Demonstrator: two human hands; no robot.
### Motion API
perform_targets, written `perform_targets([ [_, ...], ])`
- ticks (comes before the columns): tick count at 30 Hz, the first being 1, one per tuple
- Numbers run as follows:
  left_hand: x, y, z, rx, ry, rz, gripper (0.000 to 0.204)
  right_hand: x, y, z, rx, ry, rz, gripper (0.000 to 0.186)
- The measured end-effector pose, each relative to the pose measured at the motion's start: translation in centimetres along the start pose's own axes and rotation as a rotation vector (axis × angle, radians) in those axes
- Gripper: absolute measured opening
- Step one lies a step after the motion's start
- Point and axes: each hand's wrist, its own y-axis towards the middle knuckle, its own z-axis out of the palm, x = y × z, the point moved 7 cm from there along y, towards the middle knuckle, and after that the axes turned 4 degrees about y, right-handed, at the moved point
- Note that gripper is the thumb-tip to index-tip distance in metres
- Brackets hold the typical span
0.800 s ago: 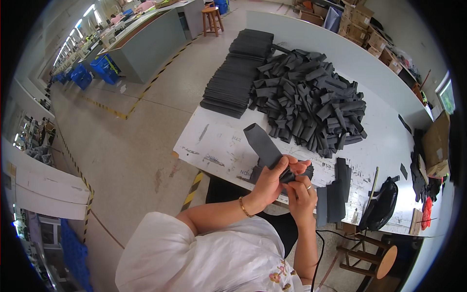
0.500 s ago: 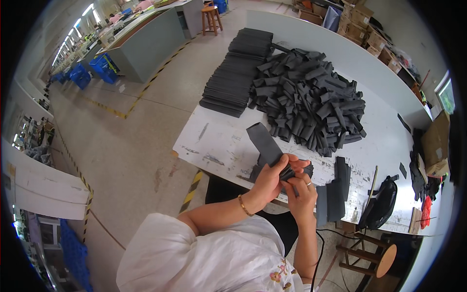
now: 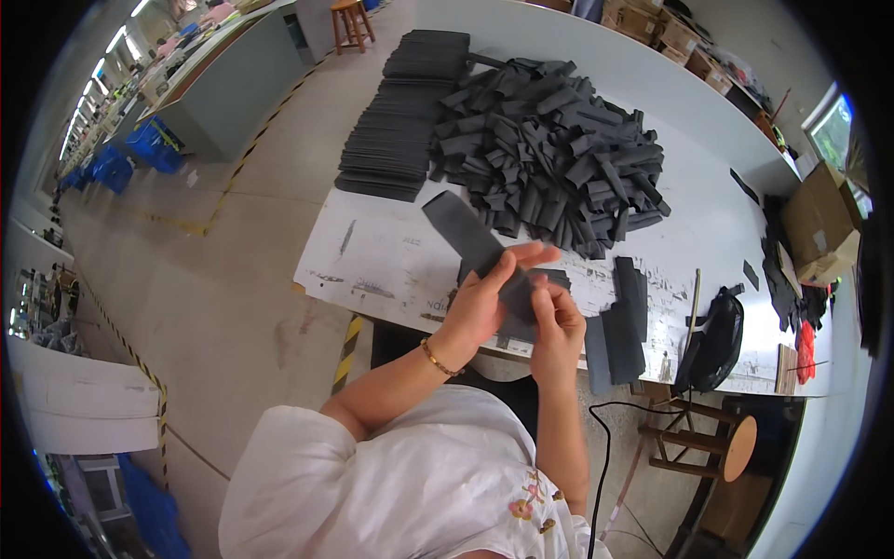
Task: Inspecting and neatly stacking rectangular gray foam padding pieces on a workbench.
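A dark grey fabric strip [image 3: 458,226] slants up and to the left from between my hands, above the table's near edge. My left hand [image 3: 484,296], with a bracelet at its wrist, grips the strip between thumb and fingers. Some of its fingers are smeared by motion. My right hand [image 3: 557,328] pinches the strip's lower end. Beneath my hands more dark strips lie on the table, partly hidden. Beyond them spreads a loose heap of curled dark strips [image 3: 559,149], and at its left stands a neat row of flat stacked strips [image 3: 396,116].
The white table [image 3: 326,247] has a raised back panel. More dark pieces [image 3: 622,340] hang over its near edge, right of my hands. A black bag [image 3: 717,340] lies farther right, above a wooden stool [image 3: 740,447]. A cardboard box [image 3: 819,228] stands at the far right.
The view has shifted, so the table sits higher and more to the left. The strip's lower part is now stretched flatter between my hands, and my left fingers have spread.
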Motion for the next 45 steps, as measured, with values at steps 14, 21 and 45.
perform_targets([
  [14,-3.4,-1.7,-8.7,-0.537,0.005,0.069,0.02,2.1,0.3,-2.7,-0.128,-0.589,-0.42,0.015],
  [21,-8.1,-0.1,-5.0,-0.323,0.882,0.27,0.021,3.7,4.8,-4.4,-0.018,-0.588,-0.234,0.021],
  [45,-5.8,11.3,-11.3,-0.291,1.31,0.257,0.015,-2.2,-0.2,-15.8,-0.319,-1.937,-0.316,0.028],
])
